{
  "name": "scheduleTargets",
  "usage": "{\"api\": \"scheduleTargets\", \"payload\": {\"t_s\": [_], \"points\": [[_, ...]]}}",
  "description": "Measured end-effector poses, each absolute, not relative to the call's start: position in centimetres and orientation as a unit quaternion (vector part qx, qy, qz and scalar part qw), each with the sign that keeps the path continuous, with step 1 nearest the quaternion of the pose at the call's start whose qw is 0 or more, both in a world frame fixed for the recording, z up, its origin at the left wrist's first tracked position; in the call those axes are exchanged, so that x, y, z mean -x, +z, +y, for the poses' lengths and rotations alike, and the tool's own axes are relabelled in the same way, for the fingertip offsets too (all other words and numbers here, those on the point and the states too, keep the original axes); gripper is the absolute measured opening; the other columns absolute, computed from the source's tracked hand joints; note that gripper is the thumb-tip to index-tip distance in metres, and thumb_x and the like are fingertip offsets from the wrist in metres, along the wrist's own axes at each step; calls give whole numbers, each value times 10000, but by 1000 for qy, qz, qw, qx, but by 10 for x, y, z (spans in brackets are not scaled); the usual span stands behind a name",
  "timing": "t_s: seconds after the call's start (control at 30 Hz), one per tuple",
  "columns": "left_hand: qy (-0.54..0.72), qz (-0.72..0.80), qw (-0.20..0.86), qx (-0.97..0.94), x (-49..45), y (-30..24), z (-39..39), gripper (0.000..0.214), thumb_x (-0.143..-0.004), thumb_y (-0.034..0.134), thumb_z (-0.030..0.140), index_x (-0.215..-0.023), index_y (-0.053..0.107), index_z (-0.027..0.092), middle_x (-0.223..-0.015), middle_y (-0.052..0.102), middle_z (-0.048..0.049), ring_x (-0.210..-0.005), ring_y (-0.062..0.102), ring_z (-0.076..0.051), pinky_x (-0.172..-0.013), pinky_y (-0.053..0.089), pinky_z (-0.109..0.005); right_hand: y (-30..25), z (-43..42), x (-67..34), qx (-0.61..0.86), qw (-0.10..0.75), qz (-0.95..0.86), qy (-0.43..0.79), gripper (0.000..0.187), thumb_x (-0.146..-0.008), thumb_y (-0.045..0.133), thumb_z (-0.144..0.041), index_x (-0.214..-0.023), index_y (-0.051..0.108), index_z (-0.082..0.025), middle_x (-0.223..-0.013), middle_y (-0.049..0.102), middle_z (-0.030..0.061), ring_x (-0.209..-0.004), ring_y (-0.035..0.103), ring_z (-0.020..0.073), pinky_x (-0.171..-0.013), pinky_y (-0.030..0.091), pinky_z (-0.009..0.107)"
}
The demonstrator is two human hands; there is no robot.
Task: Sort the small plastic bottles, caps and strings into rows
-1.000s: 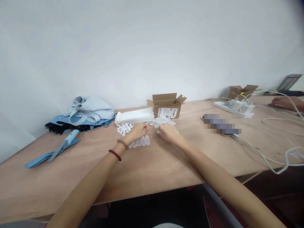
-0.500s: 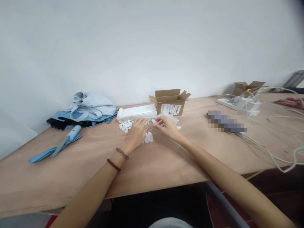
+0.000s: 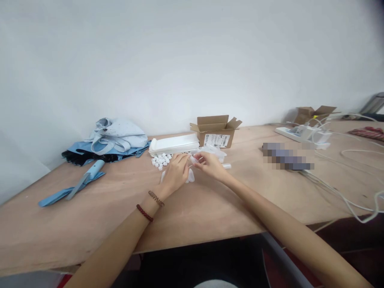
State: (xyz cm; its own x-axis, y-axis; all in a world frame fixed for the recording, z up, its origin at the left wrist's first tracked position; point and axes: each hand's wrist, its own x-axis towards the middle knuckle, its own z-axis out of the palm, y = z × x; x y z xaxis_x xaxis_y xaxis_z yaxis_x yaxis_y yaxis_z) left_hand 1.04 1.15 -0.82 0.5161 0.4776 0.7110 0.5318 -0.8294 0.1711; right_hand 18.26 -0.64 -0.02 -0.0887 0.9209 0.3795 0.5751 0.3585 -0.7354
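My right hand point(image 3: 211, 165) pinches a small translucent plastic piece point(image 3: 194, 159) between thumb and fingers. Close beside it, my left hand point(image 3: 175, 173) has its fingers bent together at the near end of that piece; what its fingertips grip is hidden. A heap of small white caps point(image 3: 161, 161) lies just left of the left hand. Under and behind the hands are more frosted plastic pieces point(image 3: 191, 176), partly covered by the fingers. Clear plastic pieces point(image 3: 214, 151) are piled beyond my right hand, with a clear tube point(image 3: 227, 166) lying to its right.
Behind the caps lies a stack of white flat sleeves point(image 3: 175, 143), beside an open cardboard box point(image 3: 216, 136). A folded blue umbrella point(image 3: 87, 178) and a light blue cloth bag point(image 3: 120, 134) are at left. A power strip point(image 3: 303, 134), cables and a pixelated object point(image 3: 286, 157) occupy the right.
My right hand has shifted slightly left and down, bringing the plastic piece up against my left fingertips. The whole view has moved a little.
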Motion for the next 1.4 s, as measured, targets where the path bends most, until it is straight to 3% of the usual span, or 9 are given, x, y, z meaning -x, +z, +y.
{"api": "scheduleTargets", "payload": {"t_s": [0.2, 0.4, 0.67, 0.9, 1.27, 1.4], "points": [[-399, -270, 22, 876, -11, -6, 8, 373, -830, 432, 52, -1162, 566, 154, -1138, 611, -110, -1088, 524, -241, -951, 458, -460, 3, -9, -182, 536, 404, -719, 181, 197, -782, 601, -162, -977, 611, -133, -936, 663, 73, -787, 608, 147, -699, 478, 256], [-408, -263, 2, 874, -12, -7, 7, 405, -804, 451, 45, -1184, 546, 145, -1186, 605, -118, -1126, 522, -239, -975, 449, -461, 3, -10, -182, 527, 418, -714, 193, 354, -790, 597, -161, -1140, 557, -128, -898, 636, 64, -750, 601, 134, -708, 479, 260], [-418, -252, -2, 873, -14, -5, 4, 404, -815, 448, 59, -1199, 544, 142, -1229, 595, -130, -1164, 522, -237, -999, 438, -468, 3, -9, -180, 529, 453, -678, 235, 218, -793, 580, -176, -1006, 596, -131, -864, 634, 55, -693, 592, 127, -641, 487, 252], [-413, -230, 8, 881, -14, -2, 1, 419, -812, 439, 57, -1202, 548, 165, -1252, 584, -116, -1200, 498, -241, -994, 440, -485, 1, -8, -181, 506, 498, -657, 254, 339, -803, 573, -274, -1118, 540, -155, -844, 589, 34, -655, 585, 126, -589, 502, 260], [-434, -279, -7, 856, -15, -4, 3, 365, -812, 449, 52, -1150, 542, 155, -1140, 621, -107, -1097, 541, -231, -952, 454, -430, -1, -7, -178, 490, 520, -626, 312, 226, -747, 611, -250, -937, 531, -157, -805, 571, 18, -658, 594, 135, -510, 493, 241], [-441, -298, -9, 846, -15, -3, 2, 338, -824, 469, 85, -1148, 538, 151, -1125, 615, -111, -1082, 539, -235, -944, 449, -424, 6, -11, -176, 462, 530, -592, 394, 187, -737, 638, -256, -876, 558, -159, -847, 600, 36, -700, 615, 145, -524, 517, 242]]}}
